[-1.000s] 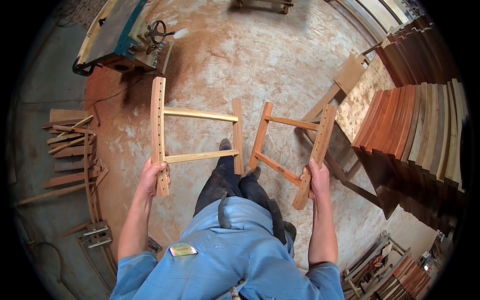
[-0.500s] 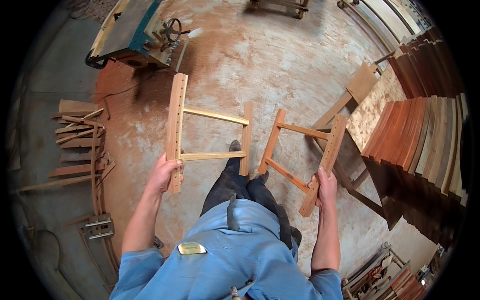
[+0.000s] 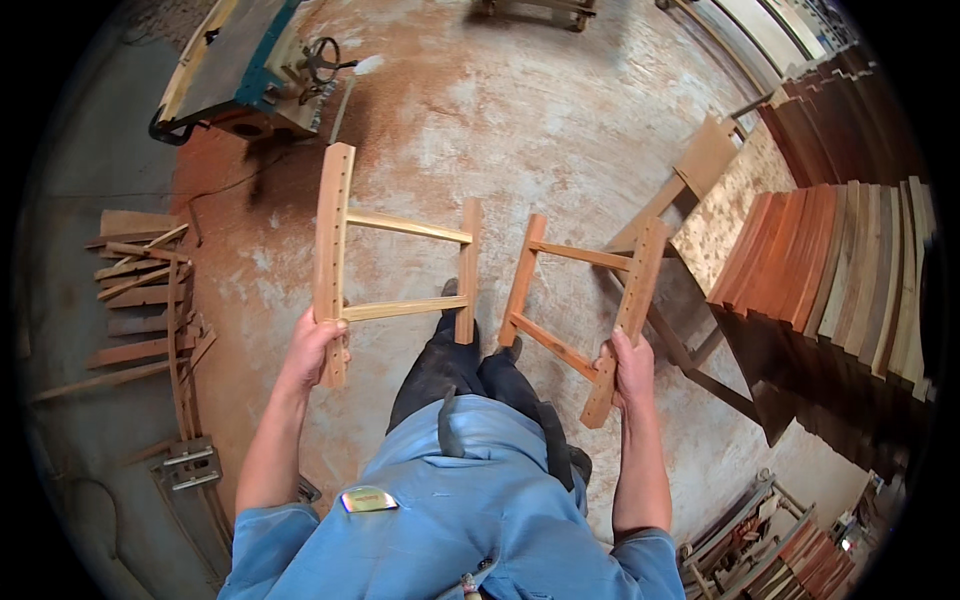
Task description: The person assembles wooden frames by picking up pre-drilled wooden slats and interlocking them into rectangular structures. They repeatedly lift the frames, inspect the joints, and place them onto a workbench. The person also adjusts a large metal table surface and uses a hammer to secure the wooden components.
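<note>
Each of my hands carries a wooden frame made of two posts joined by two rails. My left hand is closed round the lower end of the long drilled post of the left wooden frame, whose shorter post points inward. My right hand grips the long drilled post of the right wooden frame near its lower end. That frame is redder and tilts, its top leaning right. A small gap separates the two frames, and both are held up in front of my legs above the floor.
Tall stacks of curved boards stand on the right, beside a mottled panel. A machine with a handwheel is at the far left. Loose wood strips lie at left, and a rack of wood pieces stands at lower right.
Both frames remain in my hands with nearly the same tilt. The floor, machine and stacks have shifted slightly left and up in the view.
</note>
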`<state>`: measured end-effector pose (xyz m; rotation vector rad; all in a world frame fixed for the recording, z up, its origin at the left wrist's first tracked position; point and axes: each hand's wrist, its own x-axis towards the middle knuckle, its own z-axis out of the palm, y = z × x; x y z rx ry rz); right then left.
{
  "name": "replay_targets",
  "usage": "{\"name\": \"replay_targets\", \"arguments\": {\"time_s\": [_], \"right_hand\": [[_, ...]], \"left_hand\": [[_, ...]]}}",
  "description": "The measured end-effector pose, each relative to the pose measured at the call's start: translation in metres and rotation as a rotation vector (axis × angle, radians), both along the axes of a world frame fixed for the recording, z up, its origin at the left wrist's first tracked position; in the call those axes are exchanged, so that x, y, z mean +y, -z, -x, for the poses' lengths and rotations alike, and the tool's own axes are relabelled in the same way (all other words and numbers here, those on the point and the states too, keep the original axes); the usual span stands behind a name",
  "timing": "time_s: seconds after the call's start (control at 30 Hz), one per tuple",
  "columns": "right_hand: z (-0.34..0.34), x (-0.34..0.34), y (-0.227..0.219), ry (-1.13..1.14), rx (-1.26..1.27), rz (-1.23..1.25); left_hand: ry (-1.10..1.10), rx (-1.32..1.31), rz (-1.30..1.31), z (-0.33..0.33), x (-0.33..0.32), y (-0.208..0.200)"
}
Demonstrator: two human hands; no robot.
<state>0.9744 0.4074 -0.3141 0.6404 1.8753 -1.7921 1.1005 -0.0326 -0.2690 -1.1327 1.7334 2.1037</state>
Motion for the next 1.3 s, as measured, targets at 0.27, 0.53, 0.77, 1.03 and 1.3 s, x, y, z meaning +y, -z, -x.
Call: {"name": "replay_targets", "arguments": {"time_s": [0.27,0.53,0.77,1.03,1.3], "right_hand": [[0.006,-0.009,-0.007,0.031,-0.030,0.069],[0.027,-0.029,-0.004,0.024,0.027,-0.011],[0.046,-0.050,-0.026,0.082,0.046,-0.010],[0.065,-0.050,-0.059,0.341,0.170,0.137],[0.086,-0.054,-0.087,0.486,0.335,0.233]], "left_hand": [[0.014,-0.010,0.024,0.008,-0.003,-0.005],[0.035,0.001,0.095,0.029,-0.015,-0.008],[0.071,0.018,0.159,0.062,-0.031,-0.011],[0.109,0.094,0.176,0.094,-0.065,0.001],[0.134,0.133,0.118,0.126,-0.087,-0.010]]}}
